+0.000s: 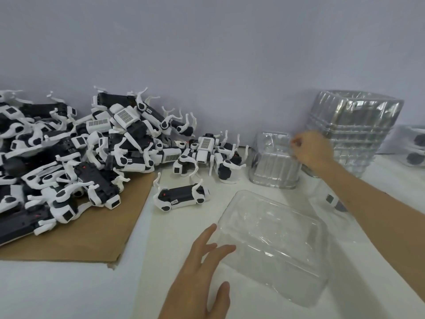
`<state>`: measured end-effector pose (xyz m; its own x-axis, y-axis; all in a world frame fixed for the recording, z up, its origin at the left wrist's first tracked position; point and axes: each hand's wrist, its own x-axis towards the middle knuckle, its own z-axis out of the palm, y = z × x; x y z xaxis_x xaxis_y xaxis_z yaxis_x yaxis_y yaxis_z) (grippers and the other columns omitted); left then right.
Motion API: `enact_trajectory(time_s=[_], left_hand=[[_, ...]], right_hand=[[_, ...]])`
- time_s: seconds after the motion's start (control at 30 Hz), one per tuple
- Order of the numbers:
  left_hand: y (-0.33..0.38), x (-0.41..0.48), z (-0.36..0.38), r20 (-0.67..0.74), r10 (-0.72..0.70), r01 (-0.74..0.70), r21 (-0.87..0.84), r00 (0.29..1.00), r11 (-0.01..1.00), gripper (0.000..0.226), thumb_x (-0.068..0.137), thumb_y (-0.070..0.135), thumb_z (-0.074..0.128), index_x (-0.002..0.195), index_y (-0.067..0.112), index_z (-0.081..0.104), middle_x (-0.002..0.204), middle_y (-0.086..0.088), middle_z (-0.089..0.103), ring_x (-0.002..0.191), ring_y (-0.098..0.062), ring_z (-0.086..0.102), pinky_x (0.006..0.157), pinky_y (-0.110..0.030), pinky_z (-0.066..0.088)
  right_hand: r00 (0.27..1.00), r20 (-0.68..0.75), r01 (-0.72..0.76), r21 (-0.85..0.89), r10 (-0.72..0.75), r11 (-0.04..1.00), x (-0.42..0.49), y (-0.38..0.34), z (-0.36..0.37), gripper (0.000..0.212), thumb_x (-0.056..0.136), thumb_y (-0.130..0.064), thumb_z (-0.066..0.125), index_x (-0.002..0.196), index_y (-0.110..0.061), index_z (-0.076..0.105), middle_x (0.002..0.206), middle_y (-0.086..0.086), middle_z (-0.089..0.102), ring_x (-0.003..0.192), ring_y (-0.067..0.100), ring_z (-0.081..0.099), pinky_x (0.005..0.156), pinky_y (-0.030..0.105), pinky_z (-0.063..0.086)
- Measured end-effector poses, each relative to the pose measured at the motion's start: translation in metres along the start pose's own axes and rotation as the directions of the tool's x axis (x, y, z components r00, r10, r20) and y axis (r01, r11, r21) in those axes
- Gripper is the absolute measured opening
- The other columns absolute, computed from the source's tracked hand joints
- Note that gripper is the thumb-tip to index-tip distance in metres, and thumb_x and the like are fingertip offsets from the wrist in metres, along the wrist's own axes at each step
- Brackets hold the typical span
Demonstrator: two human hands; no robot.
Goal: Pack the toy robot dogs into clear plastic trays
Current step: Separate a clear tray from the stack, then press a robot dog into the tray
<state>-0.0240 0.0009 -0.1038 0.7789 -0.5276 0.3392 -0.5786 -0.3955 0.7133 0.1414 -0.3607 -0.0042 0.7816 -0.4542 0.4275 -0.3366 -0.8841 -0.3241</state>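
From my remote seat, the far left is taken up by a big heap of toy robot dogs point(69, 153), black and white, legs sticking out every way, piled against the grey wall point(207, 42). Most of the heap lies on a brown cardboard sheet point(92, 238) that sits flat on the white table point(57, 291). Just off the cardboard's right edge one single dog point(181, 196) lies on its back with its legs up, and behind it a small cluster of dogs point(207, 155) stands and leans near the wall. In the foreground the left hand point(200, 270) is spread, fingers straight and thumb held apart, its fingertips reaching the near left rim of a clear tray point(276, 245); I cannot tell whether they press on it. That tray lies flat on the table with nothing inside, near the single dog. Behind it stands a short stack of trays point(273, 162). The right hand point(314, 150) reaches in from the right with curled fingers and pinches the upper right edge of that stack. Just beside the hand, against the wall, rises a tall stack of trays point(351, 125). Under the right forearm a packed tray point(333, 201) shows part of a dog through the plastic, and at the far right edge more packed trays point(414, 146) lie blurred.
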Motion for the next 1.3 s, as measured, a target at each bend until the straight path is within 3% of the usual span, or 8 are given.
enact_trajectory(time_s=[0.1, 0.2, 0.37, 0.5, 0.6, 0.8, 1.03, 1.3], left_hand=[[-0.002, 0.000, 0.000, 0.002, -0.031, 0.031, 0.003, 1.000, 1.000, 0.059, 0.080, 0.034, 0.049, 0.132, 0.056, 0.033, 0.153, 0.036, 0.000, 0.134, 0.021, 0.024, 0.092, 0.004, 0.027], [-0.003, 0.013, 0.002, 0.056, -0.190, 0.191, -0.007, 0.980, 0.982, 0.069, 0.096, 0.028, 0.052, 0.150, 0.047, 0.014, 0.158, 0.032, 0.001, 0.131, 0.020, 0.027, 0.101, -0.004, 0.027], [-0.006, 0.000, 0.003, 0.064, -0.195, 0.182, 0.168, 0.979, 0.969, 0.090, 0.096, 0.036, 0.056, 0.140, 0.050, -0.020, 0.135, 0.035, 0.029, 0.130, 0.005, 0.039, 0.108, -0.008, 0.019], [-0.006, -0.004, 0.002, 0.010, -0.205, 0.201, 0.163, 0.979, 0.966, 0.080, 0.096, 0.030, 0.055, 0.151, 0.045, -0.001, 0.150, 0.030, 0.029, 0.139, 0.002, 0.033, 0.117, -0.018, 0.017], [-0.004, -0.005, 0.001, 0.018, -0.220, 0.215, 0.143, 0.975, 0.966, 0.075, 0.097, 0.030, 0.055, 0.156, 0.042, 0.010, 0.148, 0.025, 0.039, 0.135, -0.005, 0.040, 0.116, -0.025, 0.024], [-0.001, -0.007, -0.005, 0.006, -0.282, 0.282, -0.015, 0.959, 0.959, 0.058, 0.097, 0.022, 0.058, 0.149, 0.037, 0.036, 0.141, 0.026, 0.049, 0.130, 0.006, 0.044, 0.099, -0.001, 0.028], [0.008, -0.005, -0.018, -0.008, -0.386, 0.323, -0.532, 0.922, 0.783, 0.028, 0.085, 0.029, 0.074, 0.109, 0.018, 0.062, 0.113, 0.006, 0.072, 0.102, -0.010, 0.071, 0.087, -0.021, 0.050], [0.033, -0.003, -0.026, -0.168, -0.192, 0.032, -0.666, 0.967, 0.745, 0.013, 0.089, 0.022, 0.072, 0.099, 0.023, 0.079, 0.095, -0.008, 0.078, 0.084, -0.026, 0.075, 0.079, -0.030, 0.059]], right_hand=[[0.945, -0.175, 0.260, -0.109, -0.276, 0.960, -0.002, -0.015, 0.000, 0.030, 0.099, -0.023, 0.055, 0.126, -0.016, 0.066, 0.128, 0.010, 0.062, 0.108, 0.033, 0.064, 0.098, 0.046, 0.047], [0.831, 0.236, 0.496, 0.092, -0.503, 0.863, -0.025, -0.031, 0.017, 0.051, 0.098, -0.023, 0.058, 0.148, -0.025, 0.046, 0.150, 0.003, 0.048, 0.129, 0.023, 0.052, 0.110, 0.047, 0.041], [0.791, 0.207, 0.582, 0.035, -0.576, 0.812, -0.037, 0.002, 0.018, 0.062, 0.072, 0.018, 0.050, 0.115, -0.020, 0.071, 0.147, -0.014, 0.047, 0.136, 0.021, 0.051, 0.110, 0.050, 0.038], [0.881, 0.278, 0.428, -0.117, -0.384, 0.896, -0.045, -0.012, -0.004, 0.046, 0.087, 0.005, 0.054, 0.119, -0.025, 0.069, 0.154, -0.006, 0.045, 0.147, 0.021, 0.033, 0.118, 0.047, 0.019], [0.867, 0.217, 0.366, 0.330, -0.448, 0.870, -0.085, -0.048, -0.041, 0.010, 0.095, -0.024, 0.063, 0.098, -0.032, 0.068, 0.106, -0.020, 0.068, 0.103, 0.007, 0.065, 0.085, 0.032, 0.046], [0.549, 0.718, 0.591, 0.030, -0.429, 0.806, -0.199, -0.072, -0.081, 0.064, 0.063, -0.082, 0.063, 0.115, -0.051, 0.042, 0.096, -0.022, 0.062, 0.083, -0.001, 0.056, 0.067, 0.026, 0.040], [0.882, 0.223, 0.244, 0.538, -0.415, 0.807, -0.217, -0.062, -0.070, 0.033, 0.087, -0.036, 0.075, 0.116, -0.044, 0.062, 0.089, -0.018, 0.067, 0.079, 0.002, 0.062, 0.070, 0.016, 0.047], [0.881, 0.060, 0.186, 0.868, -0.468, 0.460, -0.268, -0.087, -0.045, 0.048, 0.093, -0.032, 0.065, 0.138, -0.034, 0.051, 0.107, -0.015, 0.073, 0.100, 0.011, 0.069, 0.078, 0.018, 0.050]])
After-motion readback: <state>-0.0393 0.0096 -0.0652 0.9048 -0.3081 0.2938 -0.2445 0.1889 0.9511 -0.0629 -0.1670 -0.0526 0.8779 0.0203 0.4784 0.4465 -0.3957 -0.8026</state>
